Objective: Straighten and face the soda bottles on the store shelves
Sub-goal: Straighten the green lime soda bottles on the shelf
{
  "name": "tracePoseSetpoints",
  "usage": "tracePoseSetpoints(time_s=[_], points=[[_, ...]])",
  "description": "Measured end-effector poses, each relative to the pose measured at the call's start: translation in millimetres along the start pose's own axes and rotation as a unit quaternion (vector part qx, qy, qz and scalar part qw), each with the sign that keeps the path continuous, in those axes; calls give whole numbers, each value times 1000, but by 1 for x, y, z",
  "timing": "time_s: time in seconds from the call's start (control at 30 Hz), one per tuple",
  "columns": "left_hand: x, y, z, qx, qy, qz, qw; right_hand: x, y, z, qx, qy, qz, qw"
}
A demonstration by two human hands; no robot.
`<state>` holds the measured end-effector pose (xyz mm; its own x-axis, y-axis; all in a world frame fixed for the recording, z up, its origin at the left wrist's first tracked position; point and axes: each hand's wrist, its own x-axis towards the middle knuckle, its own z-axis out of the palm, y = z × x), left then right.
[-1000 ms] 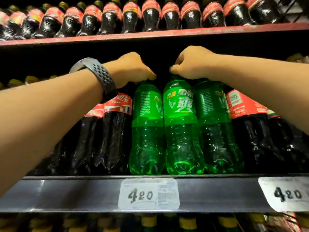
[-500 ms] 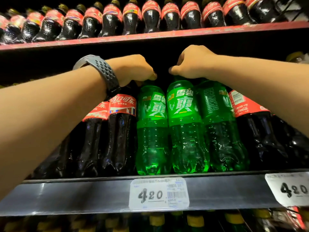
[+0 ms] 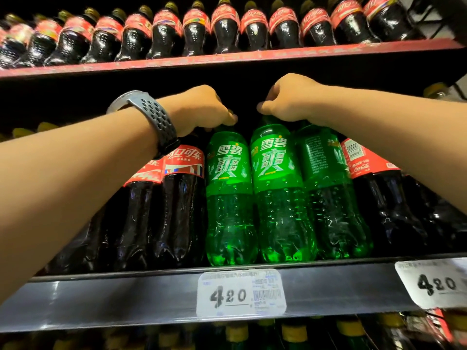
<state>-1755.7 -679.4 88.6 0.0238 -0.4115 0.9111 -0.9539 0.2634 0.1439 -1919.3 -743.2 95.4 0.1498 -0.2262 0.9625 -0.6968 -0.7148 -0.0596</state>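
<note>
Middle shelf point(image 3: 126, 296): grey metal front lip, bottle bases right at the lip. There is a dark open gap above the caps, under the red upper shelf point(image 3: 227, 58), and both hands reach into it.

Left hand point(image 3: 199, 109): grip curled down onto the top of the left green bottle point(image 3: 228, 198), cap hidden. Right hand point(image 3: 290, 99): grip clamped on the top of the mid green bottle point(image 3: 280, 198), with its wrist passing over the top of the right green bottle point(image 3: 328, 198).

All three green bottles are glossy see-through plastic, waisted, upright and touching side by side. Left and mid show the front label; the right one shows its small-print side.

Cola bottles point(image 3: 182, 210), dark with red labels, sit tight against the green trio on both sides, so sideways room is tight. A grey perforated watch band point(image 3: 151, 117) is on the left wrist. White price tags point(image 3: 241, 293) on the lip read 420. Top cola row point(image 3: 225, 31) lines the upper shelf. Yellow-capped bottles point(image 3: 236, 333) below are blurred.
</note>
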Motion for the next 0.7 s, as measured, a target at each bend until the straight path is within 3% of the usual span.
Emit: tracePoseSetpoints(time_s=[0.23, 0.43, 0.6, 0.7], points=[[0, -6, 0, 22, 14, 16, 1000, 0, -2, 1, -3, -14, 1, 1000], [4, -11, 0, 74, 37, 22, 996, -7, 11, -17, -63, 47, 4, 997], [1, -1, 2, 169, 89, 53, 980, -16, 32, -34, -163, -10, 22, 986], [-1, 21, 11, 134, 111, 108, 979, -17, 39, -37, -150, -50, 22, 987]])
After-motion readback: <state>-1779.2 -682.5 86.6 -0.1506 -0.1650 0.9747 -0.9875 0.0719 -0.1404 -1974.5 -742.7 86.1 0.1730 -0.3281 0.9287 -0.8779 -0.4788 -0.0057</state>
